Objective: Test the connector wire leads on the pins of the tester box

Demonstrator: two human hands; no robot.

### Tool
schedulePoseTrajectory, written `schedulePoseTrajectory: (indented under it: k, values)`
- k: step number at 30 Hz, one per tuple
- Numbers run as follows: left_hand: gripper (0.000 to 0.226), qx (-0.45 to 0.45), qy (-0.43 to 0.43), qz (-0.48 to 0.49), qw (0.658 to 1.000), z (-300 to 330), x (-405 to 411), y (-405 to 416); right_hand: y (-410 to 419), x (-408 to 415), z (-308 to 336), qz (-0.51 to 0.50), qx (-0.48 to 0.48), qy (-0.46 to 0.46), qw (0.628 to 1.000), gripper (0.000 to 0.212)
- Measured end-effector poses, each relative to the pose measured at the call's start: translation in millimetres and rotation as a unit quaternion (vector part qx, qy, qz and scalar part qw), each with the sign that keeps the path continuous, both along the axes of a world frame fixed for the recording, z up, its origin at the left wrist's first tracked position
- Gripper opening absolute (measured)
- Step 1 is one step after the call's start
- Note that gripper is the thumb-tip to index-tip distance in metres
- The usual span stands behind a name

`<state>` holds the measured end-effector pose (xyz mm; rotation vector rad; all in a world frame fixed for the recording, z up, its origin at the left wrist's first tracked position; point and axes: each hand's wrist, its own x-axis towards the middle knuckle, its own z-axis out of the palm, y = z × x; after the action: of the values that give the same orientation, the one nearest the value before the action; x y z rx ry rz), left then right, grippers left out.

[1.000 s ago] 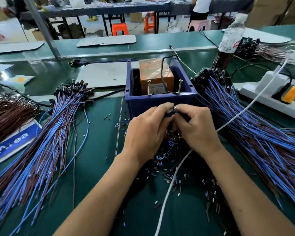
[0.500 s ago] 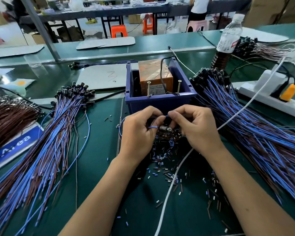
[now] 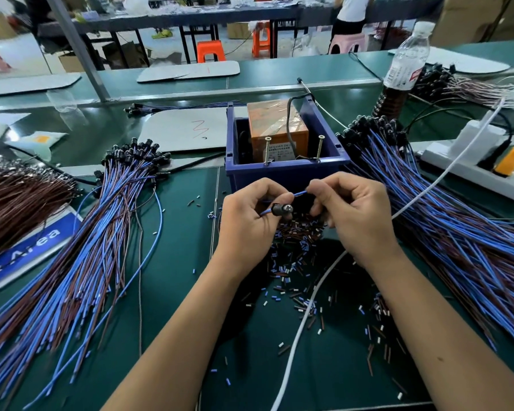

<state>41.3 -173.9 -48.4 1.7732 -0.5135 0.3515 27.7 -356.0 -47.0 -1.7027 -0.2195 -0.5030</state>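
The tester box (image 3: 275,129) is orange, taped, and sits in a blue bin (image 3: 285,172) with two upright screw pins (image 3: 268,149) at its front. Just in front of the bin, my left hand (image 3: 247,221) grips a black connector (image 3: 281,209) with blue and brown leads. My right hand (image 3: 353,215) pinches the end of its blue lead (image 3: 299,193), stretched between both hands. The lead touches neither pin.
Large bundles of blue and brown connector wires lie at left (image 3: 80,256) and right (image 3: 457,232). Cut insulation bits (image 3: 297,262) litter the green mat. A white cable (image 3: 303,321) crosses it. A power strip (image 3: 472,170) and a bottle (image 3: 404,72) stand at right.
Both hands have drawn slightly apart and pulled the blue lead taut between them. The connector has come out into view under my left fingers.
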Motion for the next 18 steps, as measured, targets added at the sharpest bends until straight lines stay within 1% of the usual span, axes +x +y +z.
schedulePoseTrajectory:
  k: [3, 4, 6, 8, 10, 14, 18]
  values:
    - [0.017, -0.072, 0.055, -0.007, 0.996, 1.2, 2.3, 7.8, -9.0, 2.9, 0.5, -0.048, 0.094, 0.009, 0.994, 0.019]
    - [0.017, -0.100, 0.071, -0.010, 0.992, 2.1, 2.9, 10.2, -9.0, 3.2, 0.8, -0.051, 0.112, 0.013, 0.992, 0.017]
    - [0.016, -0.126, 0.088, -0.015, 0.988, 3.3, 2.9, 11.2, -3.2, 1.9, 0.5, -0.037, 0.112, 0.023, 0.993, 0.009]
    - [0.014, -0.117, 0.088, -0.017, 0.989, 3.4, 1.5, 8.6, 6.2, -1.2, -0.1, -0.011, 0.092, 0.023, 0.995, 0.003]
    - [0.013, -0.099, 0.077, -0.021, 0.992, 2.9, -0.8, 5.0, 13.8, -5.1, 1.1, 0.018, 0.083, 0.021, 0.996, 0.007]
    - [0.010, -0.084, 0.056, -0.026, 0.995, 2.5, -4.9, -1.7, 25.0, -10.8, 2.9, 0.073, 0.131, 0.027, 0.988, 0.006]
    - [0.009, -0.056, 0.029, -0.009, 0.998, 2.8, -7.0, -5.6, 27.1, -10.7, 3.8, 0.074, 0.165, 0.040, 0.983, 0.006]
